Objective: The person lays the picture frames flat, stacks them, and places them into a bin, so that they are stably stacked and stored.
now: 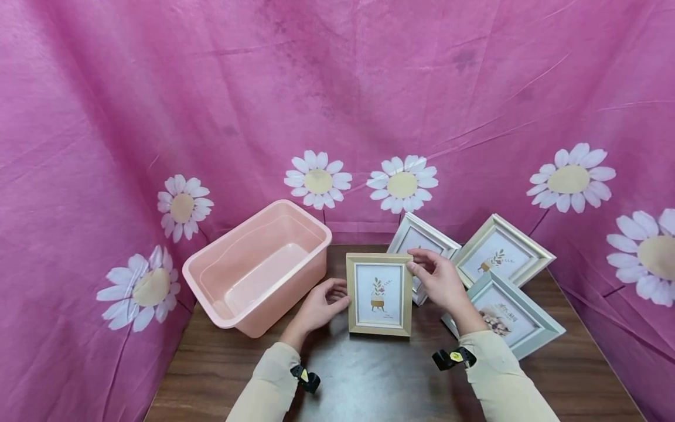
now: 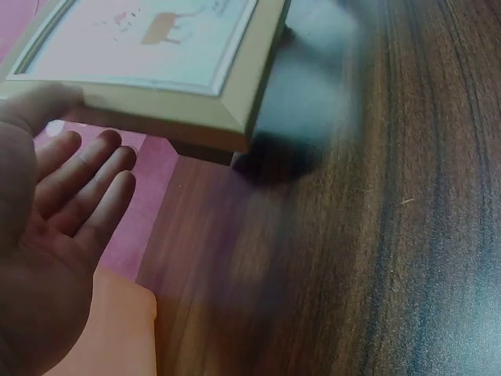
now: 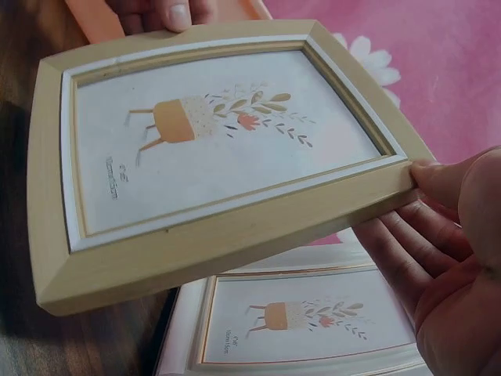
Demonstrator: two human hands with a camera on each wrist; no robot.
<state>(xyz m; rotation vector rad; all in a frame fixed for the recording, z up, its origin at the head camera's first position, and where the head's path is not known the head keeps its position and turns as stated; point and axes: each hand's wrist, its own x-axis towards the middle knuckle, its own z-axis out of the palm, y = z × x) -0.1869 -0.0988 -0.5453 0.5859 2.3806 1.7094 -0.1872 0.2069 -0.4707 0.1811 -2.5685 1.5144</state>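
A tan photo frame point(image 1: 378, 293) with a plant-in-pot print stands nearly upright, close over the table, its picture toward me. At its upper right corner my right hand point(image 1: 440, 287) pinches it, thumb on the front and fingers behind. My left hand point(image 1: 319, 308) is at the opposite edge; in the left wrist view its thumb lies right at the frame's border while the other fingers point(image 2: 86, 176) extend loosely, apart from the back. A white photo frame point(image 3: 297, 313) with a similar print lies behind, partly hidden by the tan one and my right hand.
On the left stands an empty pink plastic bin point(image 1: 279, 293). To the right, a cream photo frame point(image 1: 495, 258) and a pale green one point(image 1: 527, 325) lie overlapping, the green partly under my right forearm. A pink daisy-print cloth point(image 1: 358, 105) hangs behind the wooden table point(image 1: 221, 375).
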